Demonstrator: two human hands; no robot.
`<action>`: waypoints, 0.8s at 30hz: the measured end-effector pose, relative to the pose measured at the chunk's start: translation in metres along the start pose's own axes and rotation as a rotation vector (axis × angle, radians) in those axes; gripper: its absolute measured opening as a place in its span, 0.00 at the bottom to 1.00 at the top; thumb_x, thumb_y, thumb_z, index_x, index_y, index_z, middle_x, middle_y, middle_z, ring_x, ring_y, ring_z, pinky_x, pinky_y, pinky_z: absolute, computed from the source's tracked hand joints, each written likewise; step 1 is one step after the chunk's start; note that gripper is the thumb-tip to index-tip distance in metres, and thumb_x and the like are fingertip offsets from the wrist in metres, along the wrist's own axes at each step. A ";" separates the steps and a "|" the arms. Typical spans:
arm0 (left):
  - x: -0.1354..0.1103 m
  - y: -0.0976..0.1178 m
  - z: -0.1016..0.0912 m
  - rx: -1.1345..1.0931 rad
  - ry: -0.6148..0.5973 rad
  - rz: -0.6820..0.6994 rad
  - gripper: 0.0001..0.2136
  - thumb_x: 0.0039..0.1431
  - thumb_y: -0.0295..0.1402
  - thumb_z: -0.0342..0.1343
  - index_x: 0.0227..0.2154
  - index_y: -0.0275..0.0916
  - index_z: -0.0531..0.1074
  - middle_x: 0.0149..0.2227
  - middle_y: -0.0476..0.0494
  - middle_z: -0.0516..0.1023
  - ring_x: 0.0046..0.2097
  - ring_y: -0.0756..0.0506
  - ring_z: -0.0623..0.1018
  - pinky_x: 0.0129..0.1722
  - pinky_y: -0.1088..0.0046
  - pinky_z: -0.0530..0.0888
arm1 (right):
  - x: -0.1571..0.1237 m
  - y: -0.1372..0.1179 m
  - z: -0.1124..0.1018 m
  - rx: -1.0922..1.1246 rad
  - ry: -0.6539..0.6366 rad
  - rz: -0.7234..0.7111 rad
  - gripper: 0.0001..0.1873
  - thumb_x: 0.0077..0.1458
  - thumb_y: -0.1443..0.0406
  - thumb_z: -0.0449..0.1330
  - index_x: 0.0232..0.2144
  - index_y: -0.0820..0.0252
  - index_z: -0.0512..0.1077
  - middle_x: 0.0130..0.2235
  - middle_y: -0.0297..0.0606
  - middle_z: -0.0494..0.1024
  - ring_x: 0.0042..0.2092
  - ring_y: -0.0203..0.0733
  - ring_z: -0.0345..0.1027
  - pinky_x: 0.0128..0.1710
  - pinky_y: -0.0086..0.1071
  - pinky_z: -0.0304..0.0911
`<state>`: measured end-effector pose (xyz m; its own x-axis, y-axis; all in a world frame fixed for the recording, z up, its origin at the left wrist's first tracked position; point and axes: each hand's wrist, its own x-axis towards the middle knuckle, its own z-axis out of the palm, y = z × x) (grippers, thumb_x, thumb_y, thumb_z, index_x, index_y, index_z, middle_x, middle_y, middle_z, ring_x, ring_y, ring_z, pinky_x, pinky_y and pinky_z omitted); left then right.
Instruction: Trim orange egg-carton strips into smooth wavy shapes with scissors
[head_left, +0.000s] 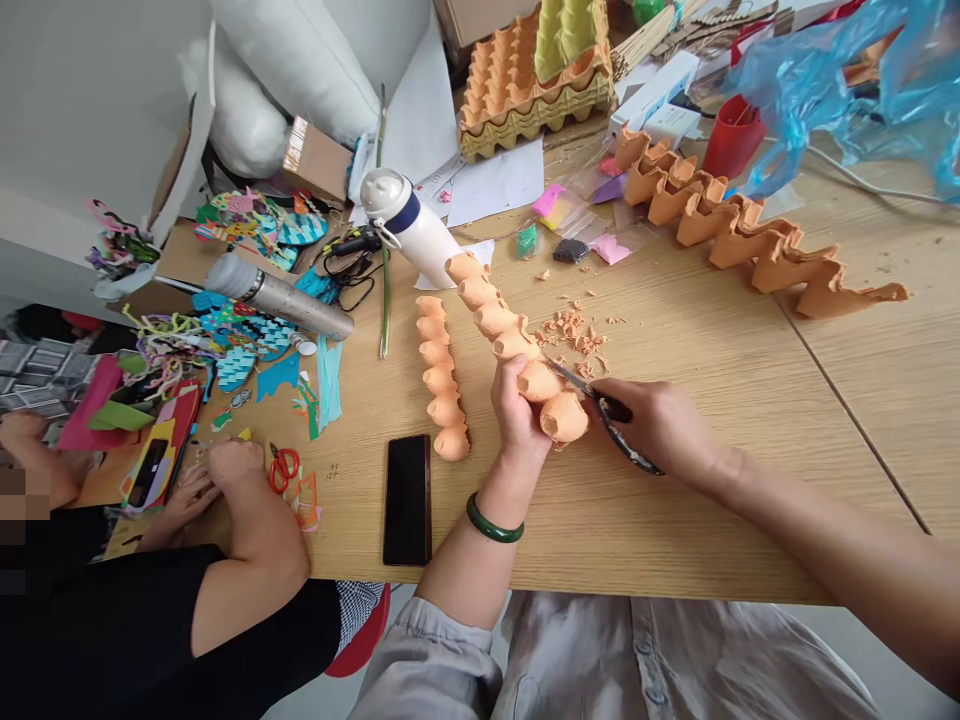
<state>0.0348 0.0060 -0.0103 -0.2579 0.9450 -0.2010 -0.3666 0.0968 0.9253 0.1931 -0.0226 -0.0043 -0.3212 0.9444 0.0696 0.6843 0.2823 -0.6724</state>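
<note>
An orange egg carton strip point(496, 320) slants up and away from me, its rounded cups facing up. Near its close end my left hand point(521, 405) grips it, a green bangle point(495, 522) on the wrist. My right hand point(660, 425) is closed around black-handled scissors point(619, 440), whose blades reach the strip's edge between two cups. Whether the blades are parted I cannot tell. Orange scraps point(574, 330) lie just beyond the blades. Left of my left hand rests a second, trimmed egg carton strip point(439, 375).
A black phone point(407, 500) lies near the table's front edge. A white bottle point(412, 225) stands behind the strips. A jagged carton strip point(750, 235), a red cup point(733, 138) and stacked egg trays point(532, 80) are farther back. At left, another person's hands point(217, 475) work near red scissors point(283, 468).
</note>
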 end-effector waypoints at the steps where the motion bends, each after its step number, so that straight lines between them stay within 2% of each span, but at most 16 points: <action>1: 0.001 0.001 -0.001 -0.046 -0.016 0.009 0.16 0.61 0.45 0.52 0.43 0.42 0.76 0.41 0.42 0.80 0.50 0.42 0.80 0.56 0.61 0.74 | 0.001 -0.001 -0.004 0.094 -0.004 0.058 0.14 0.62 0.58 0.54 0.36 0.59 0.77 0.27 0.38 0.79 0.26 0.39 0.67 0.27 0.30 0.53; 3: 0.001 0.004 -0.003 -0.139 -0.045 0.018 0.14 0.59 0.41 0.55 0.43 0.42 0.76 0.43 0.42 0.80 0.51 0.42 0.79 0.56 0.63 0.73 | 0.003 -0.004 -0.011 0.232 -0.007 0.143 0.16 0.59 0.55 0.58 0.41 0.59 0.77 0.27 0.36 0.79 0.26 0.39 0.68 0.27 0.30 0.55; 6: -0.001 0.012 -0.004 -0.113 -0.047 0.096 0.13 0.58 0.40 0.56 0.44 0.43 0.77 0.46 0.42 0.81 0.54 0.42 0.79 0.58 0.64 0.73 | 0.002 -0.008 -0.018 0.249 -0.014 0.127 0.18 0.57 0.58 0.59 0.48 0.59 0.75 0.32 0.36 0.80 0.29 0.40 0.69 0.29 0.30 0.58; 10: -0.005 0.016 -0.001 -0.064 -0.049 0.158 0.14 0.57 0.41 0.58 0.45 0.45 0.77 0.47 0.44 0.81 0.58 0.40 0.77 0.59 0.63 0.72 | -0.001 -0.010 -0.015 0.116 0.009 0.046 0.20 0.55 0.67 0.55 0.50 0.60 0.75 0.35 0.38 0.82 0.28 0.39 0.69 0.30 0.31 0.59; 17: -0.010 0.014 0.000 -0.120 -0.098 0.249 0.12 0.58 0.36 0.61 0.44 0.44 0.79 0.45 0.45 0.82 0.54 0.42 0.80 0.56 0.66 0.74 | -0.003 0.001 0.000 -0.205 0.207 -0.227 0.18 0.58 0.68 0.54 0.49 0.65 0.76 0.35 0.41 0.81 0.36 0.44 0.74 0.30 0.32 0.58; 20: -0.010 0.013 0.000 -0.120 -0.104 0.266 0.11 0.59 0.36 0.61 0.44 0.43 0.79 0.44 0.45 0.82 0.52 0.43 0.81 0.55 0.66 0.74 | -0.003 0.004 0.004 -0.286 0.248 -0.280 0.18 0.60 0.69 0.54 0.50 0.67 0.76 0.34 0.41 0.80 0.35 0.44 0.74 0.29 0.33 0.56; 24: -0.011 0.011 0.000 -0.044 -0.064 0.278 0.15 0.57 0.40 0.62 0.46 0.43 0.79 0.44 0.45 0.82 0.49 0.43 0.81 0.53 0.67 0.75 | -0.004 0.004 0.004 -0.311 0.248 -0.288 0.16 0.61 0.70 0.53 0.47 0.67 0.77 0.33 0.40 0.80 0.33 0.42 0.73 0.28 0.33 0.53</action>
<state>0.0340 -0.0030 0.0018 -0.2971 0.9515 0.0805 -0.3289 -0.1811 0.9268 0.1947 -0.0263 -0.0108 -0.3867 0.8215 0.4190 0.7655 0.5394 -0.3509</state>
